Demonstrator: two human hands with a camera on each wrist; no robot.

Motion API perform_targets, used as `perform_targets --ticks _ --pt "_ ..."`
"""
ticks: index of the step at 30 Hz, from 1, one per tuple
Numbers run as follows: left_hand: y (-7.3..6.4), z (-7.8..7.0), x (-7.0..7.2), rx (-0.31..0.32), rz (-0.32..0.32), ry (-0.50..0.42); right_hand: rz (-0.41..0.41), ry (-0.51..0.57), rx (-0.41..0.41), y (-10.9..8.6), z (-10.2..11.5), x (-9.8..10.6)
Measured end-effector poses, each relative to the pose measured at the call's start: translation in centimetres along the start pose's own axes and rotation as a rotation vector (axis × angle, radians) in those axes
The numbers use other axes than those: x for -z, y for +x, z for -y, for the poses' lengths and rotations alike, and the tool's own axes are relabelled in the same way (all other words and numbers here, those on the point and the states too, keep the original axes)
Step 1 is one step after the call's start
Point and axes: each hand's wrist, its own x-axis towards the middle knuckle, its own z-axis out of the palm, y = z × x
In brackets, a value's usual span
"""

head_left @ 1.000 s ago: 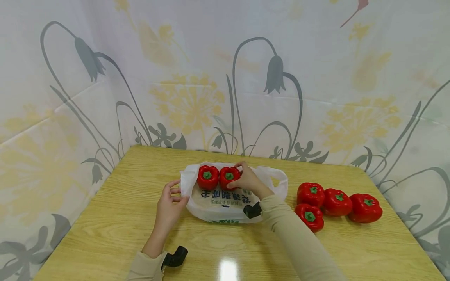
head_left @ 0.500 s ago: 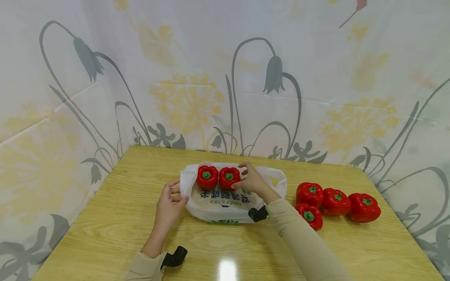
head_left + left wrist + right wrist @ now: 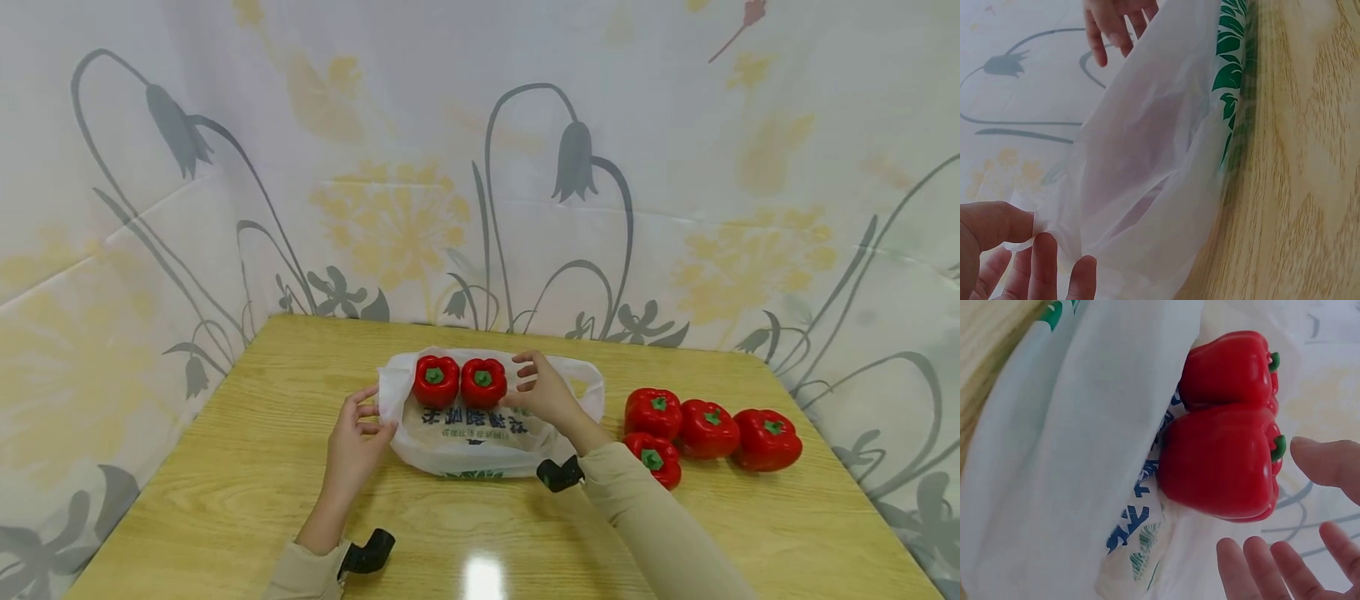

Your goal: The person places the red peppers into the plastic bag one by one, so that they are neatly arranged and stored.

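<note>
A white plastic bag (image 3: 420, 454) with printed lettering lies open on the table. Inside it, side by side, are two red bell peppers, the left one (image 3: 436, 382) and the right one (image 3: 483, 383), green stems showing. At the bag's left end my left hand (image 3: 356, 442) pinches its edge between thumb and fingers; the left wrist view shows the thin plastic (image 3: 1054, 219) caught there. My right hand (image 3: 551, 396) hovers over the bag's right side. Its fingers are spread and hold nothing, and in the right wrist view a gap separates the thumb (image 3: 1329, 459) from the nearer pepper (image 3: 1222, 462).
Several more red bell peppers (image 3: 708, 429) stand grouped on the wooden table (image 3: 225, 467), right of the bag and close to the right forearm. A floral-patterned cloth (image 3: 405, 125) hangs behind the table and along its sides.
My right hand has let go of the right pepper in the bag and drawn back to the right, fingers spreading. The left hand keeps its hold on the bag's edge.
</note>
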Motion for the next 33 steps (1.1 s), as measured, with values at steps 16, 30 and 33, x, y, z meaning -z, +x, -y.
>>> perform_targets --ticks 16,30,33 --pt "0.0 0.3 0.1 0.003 0.001 0.018 -0.084 0.085 0.059 -2.5 -0.6 0.0" --pt "0.1 0.3 0.1 0.012 0.006 0.013 -0.164 0.116 0.133 -5.0 -0.8 -0.1" --pt "0.1 0.3 0.1 0.012 0.008 0.013 -0.182 0.117 0.133 -5.4 -0.9 -0.1"
